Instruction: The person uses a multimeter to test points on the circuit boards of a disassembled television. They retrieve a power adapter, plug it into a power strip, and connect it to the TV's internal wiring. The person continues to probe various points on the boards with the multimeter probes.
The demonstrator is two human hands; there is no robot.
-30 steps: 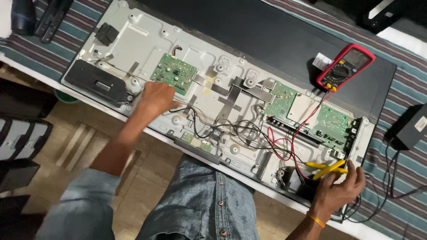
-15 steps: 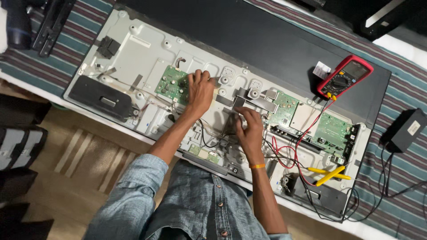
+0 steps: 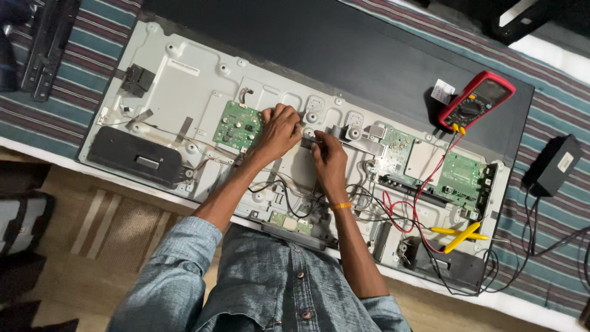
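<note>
Flat cable (image 3: 310, 140), pinched by 2 hands, left (image 3: 279, 129), right (image 3: 330, 158), mid-panel, edges distant.

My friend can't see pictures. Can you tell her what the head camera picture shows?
A person's left hand and right hand meet on a flat cable in the middle of an opened television's metal back, beside a small green circuit board. To the right lie a red multimeter and its yellow probes.

I see green circuit board (image 3: 236, 126) lying flat on the pale metal panel, left of centre | my left hand (image 3: 279, 130) touching its right edge | grey flat cable (image 3: 310, 140) pinched under my right hand (image 3: 330, 161)
</note>
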